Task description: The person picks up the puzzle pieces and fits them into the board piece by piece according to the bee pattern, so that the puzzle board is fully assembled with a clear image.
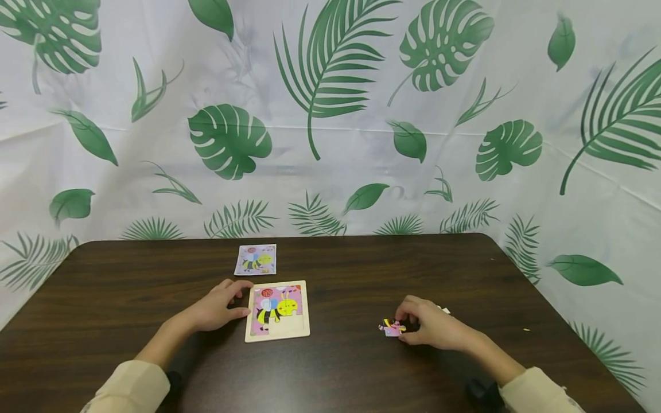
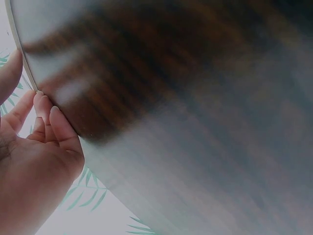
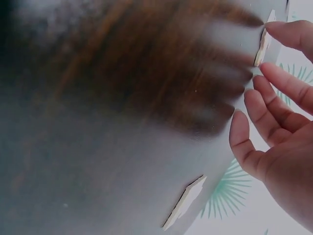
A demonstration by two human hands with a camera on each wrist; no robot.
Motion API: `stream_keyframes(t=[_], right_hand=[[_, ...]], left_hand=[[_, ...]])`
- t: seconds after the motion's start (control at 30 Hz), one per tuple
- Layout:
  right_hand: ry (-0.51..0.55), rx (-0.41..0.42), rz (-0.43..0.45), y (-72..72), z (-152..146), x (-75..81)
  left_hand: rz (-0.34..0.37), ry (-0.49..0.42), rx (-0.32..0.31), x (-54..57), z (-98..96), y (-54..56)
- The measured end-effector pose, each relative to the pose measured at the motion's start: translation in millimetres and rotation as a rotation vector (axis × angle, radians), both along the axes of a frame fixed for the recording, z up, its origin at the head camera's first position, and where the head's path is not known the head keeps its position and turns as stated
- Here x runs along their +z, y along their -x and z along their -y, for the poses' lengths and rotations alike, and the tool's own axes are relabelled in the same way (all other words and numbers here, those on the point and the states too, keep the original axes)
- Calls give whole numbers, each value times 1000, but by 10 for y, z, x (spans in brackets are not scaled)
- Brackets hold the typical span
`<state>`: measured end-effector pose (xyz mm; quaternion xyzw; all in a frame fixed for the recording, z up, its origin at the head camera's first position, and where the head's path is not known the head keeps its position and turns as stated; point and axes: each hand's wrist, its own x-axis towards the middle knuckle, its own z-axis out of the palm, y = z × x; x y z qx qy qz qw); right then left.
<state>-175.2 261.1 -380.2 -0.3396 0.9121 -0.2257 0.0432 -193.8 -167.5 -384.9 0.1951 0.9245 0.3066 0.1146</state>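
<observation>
A square wooden jigsaw puzzle board (image 1: pixel 276 331) with a bee picture lies left of centre, several pieces fitted and a bare gap at its lower right. My left hand (image 1: pixel 219 306) touches the board's left edge with thumb and index finger spread along it; the left wrist view shows the other fingers bent near the tabletop. To the right, my right hand (image 1: pixel 431 325) has a pink and yellow puzzle piece (image 1: pixel 391 329) between thumb and index finger, low over the table. From the right wrist view, this piece (image 3: pixel 264 46) appears edge-on between the two fingertips.
Behind the board lies a bee picture card (image 1: pixel 256 260). Another puzzle piece (image 3: pixel 185 203) lies beyond the right hand, mostly hidden by it in the head view. A tiny pale scrap (image 1: pixel 527 330) is near the right edge of the dark wooden table (image 1: pixel 341 378). A leaf-print cloth (image 1: pixel 341 172) hangs behind.
</observation>
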Motion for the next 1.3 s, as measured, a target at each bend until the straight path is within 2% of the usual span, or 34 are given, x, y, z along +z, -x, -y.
stream_keyframes(t=[0.27, 1.07, 1.3], right_hand=[[-7, 19, 25, 30, 22, 5], [6, 47, 0, 30, 38, -21], [16, 67, -32, 48, 74, -42]], left_hand=[[-7, -3, -3, -12, 2, 5], [-10, 1, 6, -43, -5, -3], [-18, 3, 4, -41, -4, -11]])
